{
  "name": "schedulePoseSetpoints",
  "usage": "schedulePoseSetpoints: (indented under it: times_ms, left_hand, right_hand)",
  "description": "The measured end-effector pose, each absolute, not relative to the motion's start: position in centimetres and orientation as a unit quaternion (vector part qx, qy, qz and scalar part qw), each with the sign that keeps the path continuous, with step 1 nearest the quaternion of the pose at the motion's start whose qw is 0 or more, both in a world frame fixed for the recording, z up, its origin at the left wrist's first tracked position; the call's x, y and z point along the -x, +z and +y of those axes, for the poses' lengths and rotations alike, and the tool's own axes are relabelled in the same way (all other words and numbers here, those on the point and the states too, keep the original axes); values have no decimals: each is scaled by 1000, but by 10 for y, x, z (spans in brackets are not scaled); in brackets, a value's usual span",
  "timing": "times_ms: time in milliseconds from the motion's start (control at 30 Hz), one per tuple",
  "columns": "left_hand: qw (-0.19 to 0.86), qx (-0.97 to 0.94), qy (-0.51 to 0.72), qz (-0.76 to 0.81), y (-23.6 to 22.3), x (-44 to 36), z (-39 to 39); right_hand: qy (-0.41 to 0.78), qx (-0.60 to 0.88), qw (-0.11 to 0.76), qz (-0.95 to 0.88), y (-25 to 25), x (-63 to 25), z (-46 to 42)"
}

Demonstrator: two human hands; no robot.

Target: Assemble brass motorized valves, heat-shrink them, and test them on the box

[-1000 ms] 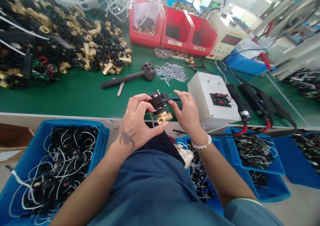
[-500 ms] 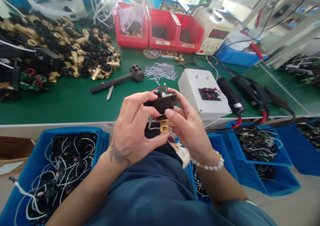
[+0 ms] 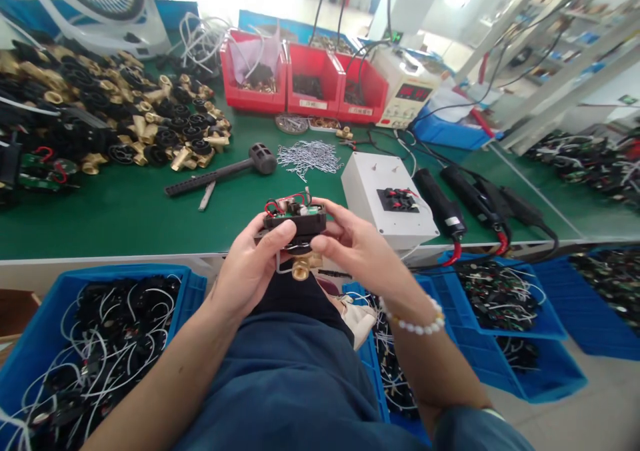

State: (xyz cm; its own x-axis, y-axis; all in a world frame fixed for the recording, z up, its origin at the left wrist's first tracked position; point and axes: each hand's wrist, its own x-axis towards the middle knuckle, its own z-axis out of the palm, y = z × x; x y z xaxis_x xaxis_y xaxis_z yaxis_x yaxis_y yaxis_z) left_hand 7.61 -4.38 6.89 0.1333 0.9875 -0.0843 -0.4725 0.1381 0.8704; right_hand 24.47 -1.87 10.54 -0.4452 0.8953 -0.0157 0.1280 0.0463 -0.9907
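Note:
Between my two hands, just off the bench's front edge, is a valve assembly [image 3: 299,223]: a black round housing with a green circuit board and red and black wires showing on top. A brass valve body [image 3: 301,268] sticks out below it. My left hand [image 3: 255,261] grips the housing's left side, thumb pressed on its front. My right hand [image 3: 353,244] closes on the right side, with thumb at the lower rim and fingers behind, partly hidden. Ahead on the green bench lie a black mallet [image 3: 261,159] and a pile of small metal clips [image 3: 310,158].
A heap of brass-and-black valve parts [image 3: 145,124] covers the bench's left. Red bins [image 3: 313,109] stand behind. To the right are a white switch box [image 3: 367,188], power supply [image 3: 400,104] and black power screwdrivers [image 3: 440,201]. Blue crates [image 3: 193,304] with wired parts stand below.
The valve assembly has moved left and slightly down in view. My left hand has turned, its thumb now on the housing's front instead of below the brass body.

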Motion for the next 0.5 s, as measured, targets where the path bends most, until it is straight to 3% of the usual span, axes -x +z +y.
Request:
schedulePoseSetpoints:
  times_ms: [67,133,200,333,500]
  left_hand:
    - [677,-309,557,368,73,-77,-46]
    - [690,-288,554,366,77,-77,-50]
    - [700,-280,549,361,81,-77,-54]
    - [694,-272,555,369,85,-73,-62]
    - [683,-282,555,382,91,-70,-69]
  right_hand:
    - [424,438,308,-730,119,-269,12]
    - [213,523,384,-731,128,-297,51]
    - [94,604,377,-695,129,-321,89]
    - [140,652,302,-681,115,-343,130]
    - [177,636,317,-681,106,-337,127]
